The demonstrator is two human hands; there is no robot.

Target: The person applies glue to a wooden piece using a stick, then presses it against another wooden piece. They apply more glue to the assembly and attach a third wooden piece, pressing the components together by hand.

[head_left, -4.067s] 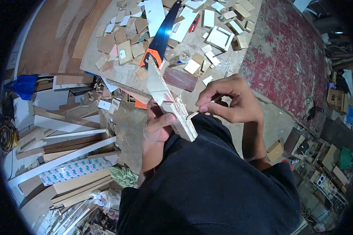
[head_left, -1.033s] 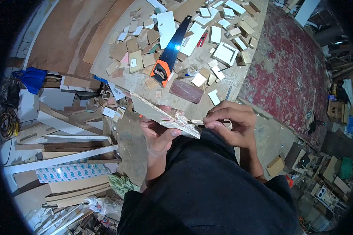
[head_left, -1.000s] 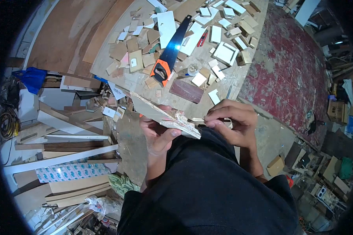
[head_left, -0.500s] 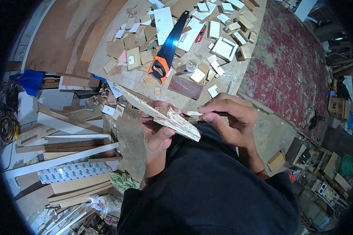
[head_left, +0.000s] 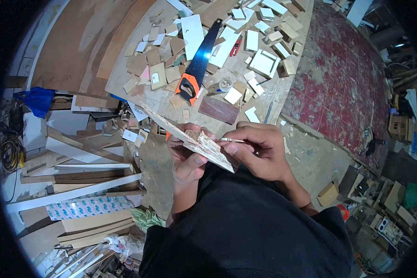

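My left hand is wrapped round a long, pale piece of chipboard with a rough, broken edge, thumb on the near side and fingers behind. The board slants from upper left down to its lower end in front of my shirt. Between the thumb and forefinger of my right hand is a small wood splinter, close beside the splintered part of the board. My right fingertips are right at the board's torn edge.
A handsaw with an orange and black handle lies on the worktable among several wood offcuts, a reddish-brown block and a red cutter. Planks are piled at the left; a red tiled floor area lies right.
My right hand has moved left and slightly down with the splinter, up to the chipboard's broken edge. My left hand keeps its grip on the board.
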